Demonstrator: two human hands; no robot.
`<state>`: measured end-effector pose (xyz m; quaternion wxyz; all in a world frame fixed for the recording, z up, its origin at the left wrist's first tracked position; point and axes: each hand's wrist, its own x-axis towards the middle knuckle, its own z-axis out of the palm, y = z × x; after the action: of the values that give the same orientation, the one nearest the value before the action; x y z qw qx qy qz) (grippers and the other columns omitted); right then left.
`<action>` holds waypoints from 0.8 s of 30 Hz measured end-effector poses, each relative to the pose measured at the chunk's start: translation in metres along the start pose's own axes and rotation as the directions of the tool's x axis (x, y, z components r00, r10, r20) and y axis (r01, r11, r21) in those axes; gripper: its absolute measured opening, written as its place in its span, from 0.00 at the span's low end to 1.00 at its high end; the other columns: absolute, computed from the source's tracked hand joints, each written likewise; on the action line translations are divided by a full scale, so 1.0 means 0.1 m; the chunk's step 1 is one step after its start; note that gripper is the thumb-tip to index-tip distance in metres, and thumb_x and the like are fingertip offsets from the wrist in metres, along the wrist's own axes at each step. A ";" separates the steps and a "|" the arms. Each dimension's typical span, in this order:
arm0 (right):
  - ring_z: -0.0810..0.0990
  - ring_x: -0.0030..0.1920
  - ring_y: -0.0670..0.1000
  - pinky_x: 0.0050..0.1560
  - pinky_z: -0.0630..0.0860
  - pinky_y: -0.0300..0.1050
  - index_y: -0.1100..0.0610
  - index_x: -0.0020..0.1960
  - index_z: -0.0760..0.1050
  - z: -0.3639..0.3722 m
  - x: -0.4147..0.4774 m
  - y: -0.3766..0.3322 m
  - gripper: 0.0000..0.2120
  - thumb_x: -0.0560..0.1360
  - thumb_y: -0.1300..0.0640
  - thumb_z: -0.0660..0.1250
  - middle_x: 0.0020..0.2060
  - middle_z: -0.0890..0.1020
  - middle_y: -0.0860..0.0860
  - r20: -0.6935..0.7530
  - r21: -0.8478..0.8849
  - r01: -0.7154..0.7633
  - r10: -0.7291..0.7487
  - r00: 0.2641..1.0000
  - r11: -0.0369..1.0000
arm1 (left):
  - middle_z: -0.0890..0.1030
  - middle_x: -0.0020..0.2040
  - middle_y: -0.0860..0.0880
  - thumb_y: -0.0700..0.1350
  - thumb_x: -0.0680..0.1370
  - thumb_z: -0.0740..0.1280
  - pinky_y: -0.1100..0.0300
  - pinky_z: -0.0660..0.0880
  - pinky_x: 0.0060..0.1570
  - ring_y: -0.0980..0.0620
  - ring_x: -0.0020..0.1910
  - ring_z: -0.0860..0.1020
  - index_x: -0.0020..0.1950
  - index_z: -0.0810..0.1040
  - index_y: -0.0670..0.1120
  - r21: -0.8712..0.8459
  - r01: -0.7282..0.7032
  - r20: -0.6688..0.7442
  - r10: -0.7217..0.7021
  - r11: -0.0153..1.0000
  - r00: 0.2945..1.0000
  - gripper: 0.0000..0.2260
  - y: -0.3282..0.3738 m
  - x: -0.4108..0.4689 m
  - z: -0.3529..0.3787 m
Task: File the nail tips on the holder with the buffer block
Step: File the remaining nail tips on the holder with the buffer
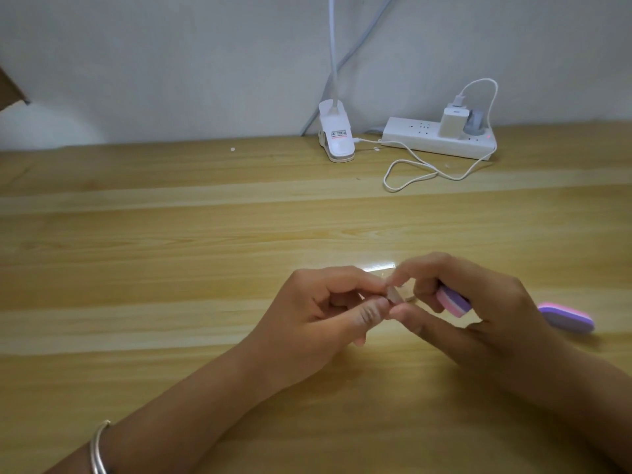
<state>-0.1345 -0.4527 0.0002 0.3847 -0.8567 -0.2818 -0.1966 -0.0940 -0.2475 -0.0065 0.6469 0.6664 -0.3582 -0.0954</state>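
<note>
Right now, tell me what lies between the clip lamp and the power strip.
Head view: a white cable lies between clip lamp and power strip.

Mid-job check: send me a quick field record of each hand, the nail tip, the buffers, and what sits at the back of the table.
left hand: pinches the nail tip between thumb and index finger
right hand: fingertips meet the nail tip; curled fingers hold the buffer block
second buffer block: lies on the table, right of the right hand
holder: cannot make one out
back of table: clip lamp, power strip with a charger plugged in
left wrist: bracelet
</note>
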 end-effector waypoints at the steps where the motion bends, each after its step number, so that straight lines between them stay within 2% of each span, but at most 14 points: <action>1: 0.73 0.38 0.41 0.43 0.68 0.28 0.50 0.54 0.77 -0.01 0.01 0.01 0.09 0.75 0.50 0.70 0.37 0.72 0.39 -0.008 0.026 -0.010 0.010 1.000 1.000 | 0.80 0.35 0.59 0.35 0.77 0.66 0.69 0.70 0.31 0.62 0.27 0.74 0.53 0.81 0.36 0.011 -0.005 -0.006 0.005 1.000 1.000 0.07 0.00 0.00 -0.01; 5: 0.70 0.32 0.41 0.38 0.69 0.31 0.50 0.50 0.78 -0.03 0.04 0.05 0.08 0.73 0.49 0.73 0.33 0.71 0.42 -0.059 0.098 -0.028 0.034 0.998 0.995 | 0.80 0.35 0.47 0.41 0.76 0.70 0.62 0.69 0.27 0.54 0.25 0.73 0.55 0.83 0.44 0.050 0.011 -0.118 -0.005 0.999 0.993 0.08 0.02 -0.01 -0.01; 7: 0.69 0.30 0.45 0.37 0.70 0.36 0.50 0.49 0.79 -0.04 0.07 0.10 0.09 0.73 0.49 0.75 0.30 0.70 0.47 -0.125 0.113 -0.063 0.077 0.989 0.992 | 0.81 0.38 0.48 0.42 0.75 0.70 0.59 0.70 0.27 0.49 0.28 0.74 0.54 0.83 0.45 0.120 -0.012 -0.216 0.038 0.993 0.976 0.09 0.04 -0.01 -0.02; 9: 0.68 0.29 0.46 0.37 0.70 0.36 0.51 0.49 0.79 -0.05 0.11 0.16 0.09 0.73 0.49 0.76 0.29 0.68 0.49 -0.154 0.109 -0.108 0.124 0.980 0.988 | 0.81 0.38 0.50 0.40 0.75 0.70 0.61 0.72 0.31 0.52 0.32 0.76 0.52 0.83 0.43 0.203 -0.048 -0.298 0.109 0.978 0.948 0.07 0.06 0.00 -0.06; 12: 0.67 0.29 0.46 0.35 0.68 0.38 0.52 0.48 0.81 -0.02 0.13 0.24 0.10 0.72 0.48 0.76 0.28 0.68 0.47 -0.082 0.022 -0.159 0.160 0.984 0.987 | 0.80 0.39 0.52 0.39 0.75 0.69 0.62 0.70 0.37 0.54 0.36 0.74 0.50 0.83 0.44 0.396 -0.042 -0.368 0.201 0.917 0.908 0.06 0.06 0.01 -0.12; 14: 0.67 0.29 0.47 0.34 0.68 0.44 0.52 0.48 0.82 0.02 0.14 0.27 0.10 0.73 0.48 0.76 0.27 0.68 0.46 -0.032 -0.068 -0.176 0.174 0.984 0.982 | 0.78 0.42 0.53 0.42 0.74 0.70 0.65 0.67 0.43 0.56 0.42 0.73 0.50 0.83 0.46 0.606 0.023 -0.342 0.234 0.795 0.910 0.07 0.05 0.02 -0.13; 17: 0.65 0.28 0.45 0.33 0.66 0.47 0.53 0.48 0.83 0.07 0.15 0.27 0.09 0.71 0.52 0.78 0.26 0.66 0.45 -0.013 -0.194 -0.195 0.197 0.980 0.961 | 0.76 0.48 0.54 0.52 0.71 0.72 0.67 0.66 0.53 0.54 0.52 0.72 0.55 0.82 0.49 0.730 0.132 -0.270 0.106 0.670 0.957 0.14 0.00 0.01 -0.12; 21: 0.64 0.27 0.42 0.33 0.64 0.45 0.55 0.49 0.83 0.07 0.16 0.22 0.09 0.71 0.53 0.78 0.26 0.64 0.43 0.006 -0.248 -0.163 0.169 0.986 0.955 | 0.74 0.50 0.56 0.55 0.72 0.74 0.66 0.66 0.53 0.55 0.52 0.69 0.56 0.81 0.52 0.778 0.161 -0.214 0.015 0.608 0.977 0.15 -0.06 0.00 -0.12; 24: 0.65 0.27 0.46 0.33 0.65 0.45 0.55 0.51 0.83 0.00 0.15 0.18 0.17 0.71 0.42 0.71 0.26 0.65 0.44 0.004 -0.212 -0.189 0.194 0.981 0.959 | 0.74 0.48 0.56 0.55 0.72 0.74 0.62 0.67 0.53 0.56 0.52 0.68 0.55 0.81 0.53 0.776 0.178 -0.207 -0.021 0.605 0.978 0.14 -0.08 0.00 -0.14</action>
<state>-0.1110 -0.4573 -0.0014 0.3057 -0.9181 -0.1800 -0.1765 -0.0834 -0.2373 -0.0119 0.3094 0.9077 -0.2669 0.0958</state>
